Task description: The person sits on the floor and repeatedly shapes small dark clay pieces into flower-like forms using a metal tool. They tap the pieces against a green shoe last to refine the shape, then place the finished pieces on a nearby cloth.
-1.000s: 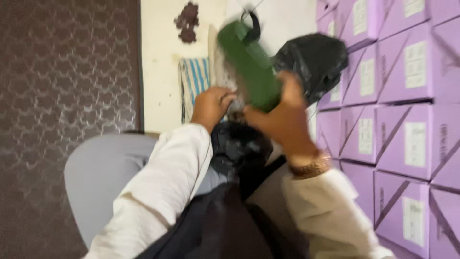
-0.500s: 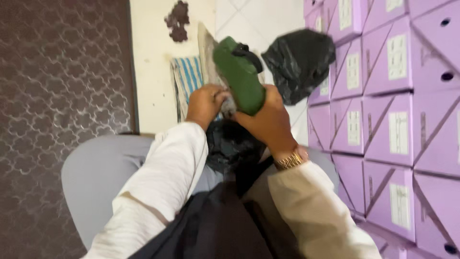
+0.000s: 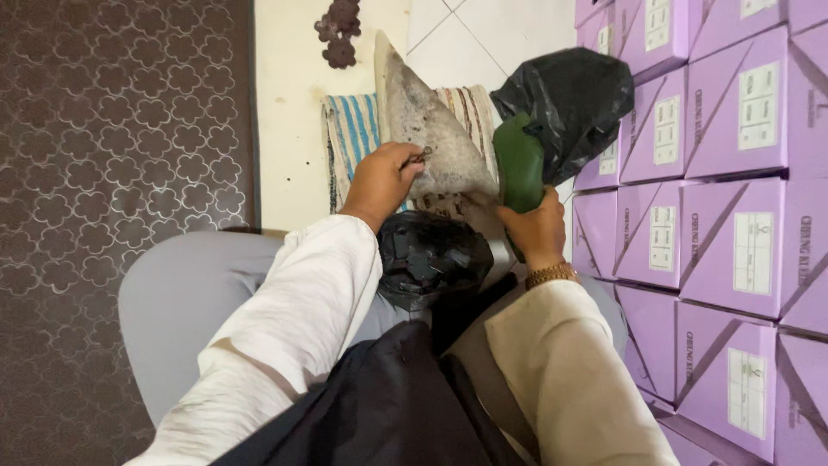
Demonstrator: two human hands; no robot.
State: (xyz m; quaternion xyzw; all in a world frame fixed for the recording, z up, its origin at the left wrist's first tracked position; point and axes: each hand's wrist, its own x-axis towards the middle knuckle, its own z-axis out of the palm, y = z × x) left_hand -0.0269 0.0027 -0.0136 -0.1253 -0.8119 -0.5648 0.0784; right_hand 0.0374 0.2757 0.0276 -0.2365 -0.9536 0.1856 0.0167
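Hands: right hand [image 3: 536, 231] grips green tool [image 3: 520, 162], black bag [image 3: 569, 108] just behind.

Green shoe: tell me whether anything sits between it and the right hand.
Nothing visible does. The right hand already grips the green shoe at its lower end. The black plastic bag lies behind the shoe, not between them.
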